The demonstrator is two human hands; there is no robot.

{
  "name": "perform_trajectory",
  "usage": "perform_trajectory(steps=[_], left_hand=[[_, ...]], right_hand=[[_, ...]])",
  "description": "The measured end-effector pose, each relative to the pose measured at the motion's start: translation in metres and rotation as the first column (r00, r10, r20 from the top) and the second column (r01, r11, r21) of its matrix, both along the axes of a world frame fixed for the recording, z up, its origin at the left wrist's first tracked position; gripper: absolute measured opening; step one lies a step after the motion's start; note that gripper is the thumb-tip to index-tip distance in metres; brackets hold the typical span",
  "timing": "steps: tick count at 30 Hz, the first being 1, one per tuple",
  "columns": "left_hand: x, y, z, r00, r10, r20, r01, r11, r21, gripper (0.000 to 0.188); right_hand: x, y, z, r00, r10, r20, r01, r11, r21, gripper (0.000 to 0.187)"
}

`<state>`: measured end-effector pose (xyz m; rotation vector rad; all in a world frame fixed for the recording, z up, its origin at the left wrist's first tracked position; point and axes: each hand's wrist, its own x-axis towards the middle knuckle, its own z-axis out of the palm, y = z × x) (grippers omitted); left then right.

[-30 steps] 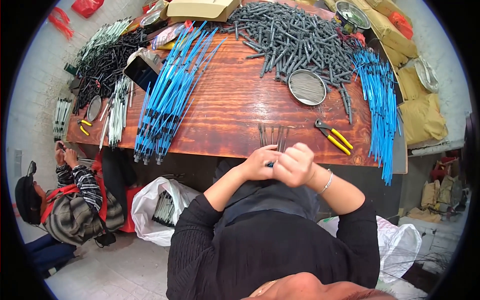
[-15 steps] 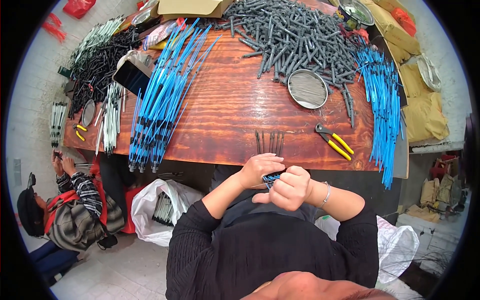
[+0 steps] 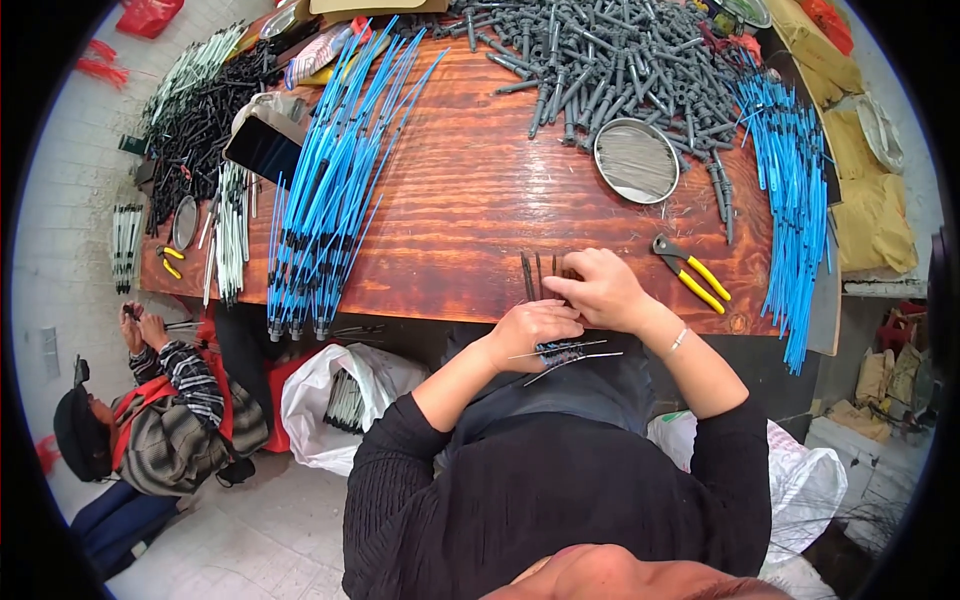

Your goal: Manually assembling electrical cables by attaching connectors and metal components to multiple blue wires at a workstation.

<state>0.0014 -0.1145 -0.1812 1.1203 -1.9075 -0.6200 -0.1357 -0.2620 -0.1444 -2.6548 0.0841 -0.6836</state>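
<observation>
Just off the table's near edge, my left hand (image 3: 535, 332) is closed round a bundle of thin dark rods (image 3: 530, 275). Their dark ends point away over the wood, and blue ends show below my fingers. Two thin metal wires (image 3: 590, 358) stick out sideways from those blue ends. My right hand (image 3: 602, 288) is over the far part of the bundle, its fingers bent in against the rods. Whatever its fingertips grip is hidden. Yellow-handled cutting pliers (image 3: 692, 275) lie to the right of it.
A round tin of fine wires (image 3: 637, 160) stands near heaped grey plastic plugs (image 3: 620, 70). Blue rods lie in a left bundle (image 3: 330, 190) and a right bundle (image 3: 790, 200). A phone (image 3: 262, 150) leans at left. Another person (image 3: 165, 400) works beyond the white sack (image 3: 320, 410).
My right hand has moved from the blue ends, near my body, forward to the dark ends of the rods. The wires now stick out to the right. The view has shifted slightly.
</observation>
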Motion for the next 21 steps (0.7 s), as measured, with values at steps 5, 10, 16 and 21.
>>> perform_trajectory(steps=[5,10,16,21], left_hand=[[-0.001,0.002,0.001,0.996,0.084,-0.011,-0.085,0.996,-0.037,0.04],[0.002,0.003,0.0,0.997,0.076,0.021,-0.076,0.997,-0.006,0.037],[0.003,0.003,-0.001,0.999,0.047,0.022,-0.047,0.999,0.017,0.037],[0.003,0.005,-0.001,0.998,0.046,0.037,-0.047,0.998,0.038,0.037]], right_hand=[[0.012,0.002,-0.004,0.992,0.066,-0.108,-0.079,0.989,-0.123,0.017],[0.024,0.005,0.001,0.99,0.082,-0.112,-0.097,0.987,-0.127,0.019],[0.021,0.005,0.004,0.978,0.057,-0.201,-0.094,0.98,-0.178,0.024],[0.025,0.003,0.003,0.95,0.22,-0.223,-0.259,0.952,-0.165,0.03]])
